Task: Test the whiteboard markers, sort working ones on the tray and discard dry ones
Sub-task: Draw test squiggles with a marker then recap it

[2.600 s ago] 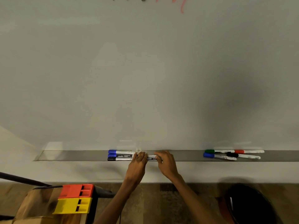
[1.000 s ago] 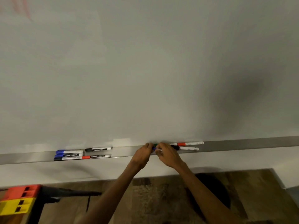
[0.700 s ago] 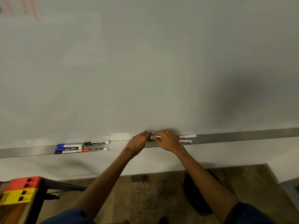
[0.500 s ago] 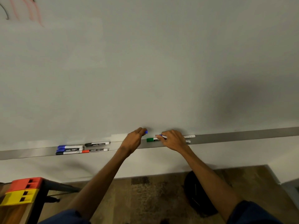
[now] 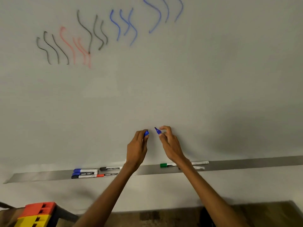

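Left hand (image 5: 136, 148) pinched shut on a blue cap (image 5: 146, 133); right hand (image 5: 169, 142) clamped on the uncapped blue marker (image 5: 157, 130), tip up-left, just beside the cap, not touching. Both raised before the whiteboard (image 5: 196, 79), above the tray's (image 5: 246, 163) middle. Sorted markers (image 5: 91, 173) lying toward the tray's left end.

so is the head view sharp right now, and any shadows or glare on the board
Head view: the wavy black, red and blue test strokes look soft and smeared; a broad dark shadow falls on the white whiteboard right of the right hand; the grey marker tray bows from wide-angle distortion; no strong glare.
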